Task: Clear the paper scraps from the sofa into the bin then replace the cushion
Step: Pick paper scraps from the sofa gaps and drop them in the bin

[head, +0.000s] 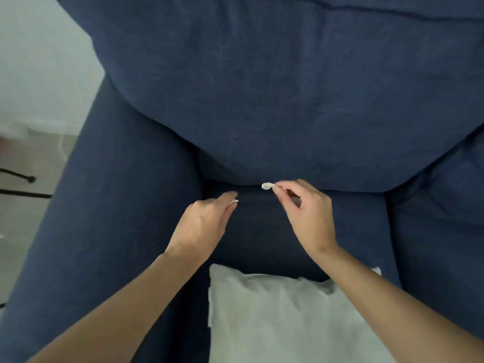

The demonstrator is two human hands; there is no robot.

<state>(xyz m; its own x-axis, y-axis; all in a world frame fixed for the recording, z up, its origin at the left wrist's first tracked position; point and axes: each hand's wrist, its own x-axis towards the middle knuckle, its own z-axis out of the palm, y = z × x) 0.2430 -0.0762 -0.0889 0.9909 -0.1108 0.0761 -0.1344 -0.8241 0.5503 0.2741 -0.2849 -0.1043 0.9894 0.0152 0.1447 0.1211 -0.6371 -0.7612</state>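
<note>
Right fingers [281,185] pinched together on a small white scrap [266,186], held just above the crease where seat meets back cushion [262,87]. We note the right hand [310,213] knuckles-up, the wrist angled in from lower right. Left fingers [230,199] close together and slightly curled, tips low over the seat; a pale sliver [234,202] shows at the tips, maybe a second scrap, but we cannot tell whether it is gripped. Left hand [203,226] sits near the right, apart from it, palm down. Both forearms bare. Below them a light grey cushion [275,318] lies on the front of the seat, the right forearm crossing its upper right corner. Sofa [117,205] dark blue, its armrest at left. Pale floor [31,153] beyond the armrest, with thin black legs [25,189] on it.
</note>
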